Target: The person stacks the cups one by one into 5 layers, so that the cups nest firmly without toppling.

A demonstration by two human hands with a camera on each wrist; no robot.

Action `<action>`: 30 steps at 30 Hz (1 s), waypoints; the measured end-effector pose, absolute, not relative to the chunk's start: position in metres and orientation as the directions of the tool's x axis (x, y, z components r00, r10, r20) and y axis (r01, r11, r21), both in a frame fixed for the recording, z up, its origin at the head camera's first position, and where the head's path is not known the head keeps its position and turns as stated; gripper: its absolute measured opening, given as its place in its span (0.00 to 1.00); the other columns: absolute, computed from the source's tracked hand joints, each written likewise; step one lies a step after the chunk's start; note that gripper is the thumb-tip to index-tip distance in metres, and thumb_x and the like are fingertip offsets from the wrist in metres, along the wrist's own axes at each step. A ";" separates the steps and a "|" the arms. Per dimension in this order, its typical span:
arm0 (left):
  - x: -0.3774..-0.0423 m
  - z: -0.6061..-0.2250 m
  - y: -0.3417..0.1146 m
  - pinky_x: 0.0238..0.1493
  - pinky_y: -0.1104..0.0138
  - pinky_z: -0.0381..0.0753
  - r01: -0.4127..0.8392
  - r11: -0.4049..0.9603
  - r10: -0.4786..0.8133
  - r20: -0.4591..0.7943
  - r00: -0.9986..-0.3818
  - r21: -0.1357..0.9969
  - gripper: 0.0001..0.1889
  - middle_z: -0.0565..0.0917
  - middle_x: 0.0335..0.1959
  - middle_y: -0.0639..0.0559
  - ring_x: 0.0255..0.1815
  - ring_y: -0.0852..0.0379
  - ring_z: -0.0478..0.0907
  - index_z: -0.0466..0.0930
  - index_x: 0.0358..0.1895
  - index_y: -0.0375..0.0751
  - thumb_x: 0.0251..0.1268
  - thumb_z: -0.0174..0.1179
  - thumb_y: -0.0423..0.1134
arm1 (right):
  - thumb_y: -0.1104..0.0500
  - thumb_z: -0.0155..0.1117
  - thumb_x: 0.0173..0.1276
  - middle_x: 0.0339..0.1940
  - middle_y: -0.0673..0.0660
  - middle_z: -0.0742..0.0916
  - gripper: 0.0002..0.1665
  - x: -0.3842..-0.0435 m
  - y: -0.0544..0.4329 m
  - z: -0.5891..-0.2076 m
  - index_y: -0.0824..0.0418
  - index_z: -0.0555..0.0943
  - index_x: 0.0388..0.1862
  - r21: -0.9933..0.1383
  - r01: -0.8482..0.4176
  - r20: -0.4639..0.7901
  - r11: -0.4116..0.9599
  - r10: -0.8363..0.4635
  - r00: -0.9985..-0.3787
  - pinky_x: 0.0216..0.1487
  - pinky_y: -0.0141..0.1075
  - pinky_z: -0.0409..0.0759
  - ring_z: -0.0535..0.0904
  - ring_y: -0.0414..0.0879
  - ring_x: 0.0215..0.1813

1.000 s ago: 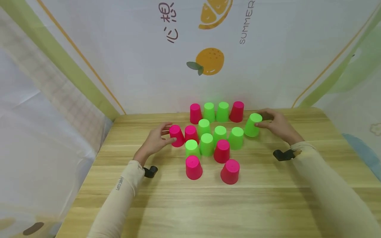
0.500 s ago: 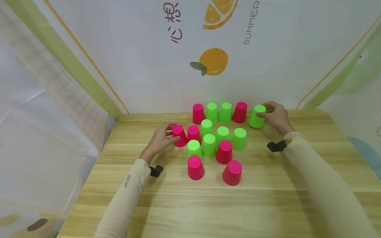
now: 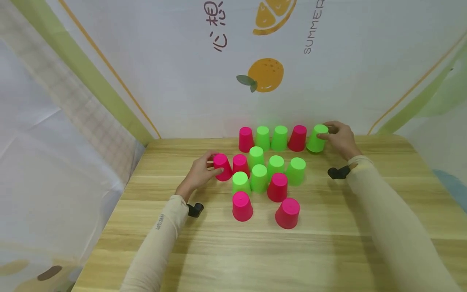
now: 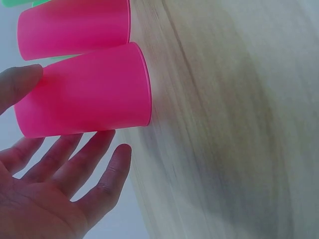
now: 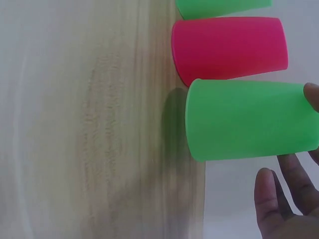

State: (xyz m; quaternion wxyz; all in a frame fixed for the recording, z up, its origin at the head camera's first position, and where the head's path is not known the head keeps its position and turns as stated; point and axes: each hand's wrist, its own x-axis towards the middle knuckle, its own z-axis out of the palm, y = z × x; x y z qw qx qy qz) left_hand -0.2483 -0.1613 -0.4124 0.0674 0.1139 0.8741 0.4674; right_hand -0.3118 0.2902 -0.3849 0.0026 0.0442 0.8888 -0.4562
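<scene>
remotely, i am finding the right hand [image 3: 342, 138] pinching a green cup [image 3: 316, 140] high, presumably keeping its rim unobstructed, at the back row's [image 3: 278, 138] right end, the left hand [image 3: 199, 173] gripping the leftmost pink cup [image 3: 223, 167] between thumb and fingers.

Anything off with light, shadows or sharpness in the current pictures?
Head: soft shadows and a pale sheen on the table, outlines clear. Left wrist: hazy, broad soft shadow on the table past the pink cup. Right wrist: grain looks soft, darker shadow by the rim of the green cup.
</scene>
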 end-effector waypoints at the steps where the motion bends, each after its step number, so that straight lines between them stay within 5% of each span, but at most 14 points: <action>1: -0.248 -0.412 -0.161 0.65 0.49 0.81 0.130 0.535 0.260 -0.015 -0.966 0.835 0.29 0.77 0.64 0.37 0.64 0.34 0.78 0.68 0.68 0.39 0.65 0.66 0.35 | 0.53 0.65 0.71 0.67 0.72 0.76 0.37 -0.313 0.290 -0.385 0.64 0.66 0.74 -0.814 0.083 -0.048 0.575 0.075 -0.996 0.71 0.59 0.70 0.69 0.65 0.69; 14: -0.248 -0.412 -0.159 0.65 0.49 0.81 0.107 0.535 0.251 -0.037 -0.967 0.838 0.29 0.77 0.65 0.38 0.65 0.35 0.78 0.68 0.68 0.40 0.65 0.66 0.36 | 0.54 0.63 0.72 0.73 0.74 0.70 0.39 -0.323 0.285 -0.385 0.65 0.62 0.77 -0.836 0.132 -0.124 0.533 0.050 -0.991 0.76 0.62 0.64 0.64 0.68 0.75; 30: -0.248 -0.413 -0.160 0.66 0.48 0.80 0.082 0.535 0.246 -0.062 -0.967 0.841 0.30 0.75 0.67 0.39 0.67 0.34 0.76 0.67 0.70 0.42 0.66 0.65 0.38 | 0.51 0.60 0.74 0.74 0.75 0.69 0.41 -0.323 0.288 -0.391 0.62 0.58 0.79 -0.828 0.121 -0.112 0.548 0.050 -0.992 0.73 0.62 0.69 0.66 0.68 0.73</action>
